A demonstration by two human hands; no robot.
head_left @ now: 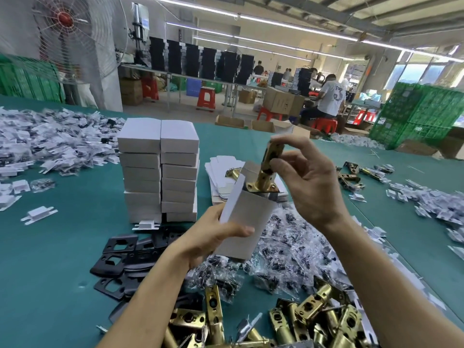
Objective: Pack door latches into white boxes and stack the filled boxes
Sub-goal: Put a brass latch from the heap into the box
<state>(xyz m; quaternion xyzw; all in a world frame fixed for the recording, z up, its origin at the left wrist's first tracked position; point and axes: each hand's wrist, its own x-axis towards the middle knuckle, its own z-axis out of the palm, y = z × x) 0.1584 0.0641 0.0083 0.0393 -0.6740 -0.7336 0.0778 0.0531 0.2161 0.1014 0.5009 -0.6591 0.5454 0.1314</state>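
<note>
While our left hand (pixel 216 238) grips the white box (pixel 247 221) low on its body, thumb flat across the front face and the other fingers wrapped behind, the box sits upright with a slight tilt above the green table (pixel 50 247), its top flap open. Our right hand (pixel 310 183) pinches the upper end of a brass door latch (pixel 268 169) between thumb and index fingertip. The remaining fingers are loosely curled and spread apart, touching nothing. The latch hangs tilted, its lower plate end right at the box mouth. We can't tell whether it's partly inside.

Filled boxes: two side-by-side columns make up the stack (pixel 160 172), standing left of the held box and further back on the table. Flat box blanks (pixel 221 179) lie in a pile just right of the stack, behind the held box.

More stock on the table:
- loose brass latches (pixel 313 320) heaped at the near edge, under our right forearm
- bagged screws (pixel 288 249) piled below the held box
- black strike plates (pixel 120 254) left of our left forearm
- white plastic parts (pixel 50 139) in a wide heap far left
- a few more latches (pixel 356 174) off to the right

Green crates (pixel 421 114) stand beyond the table's far right.
</note>
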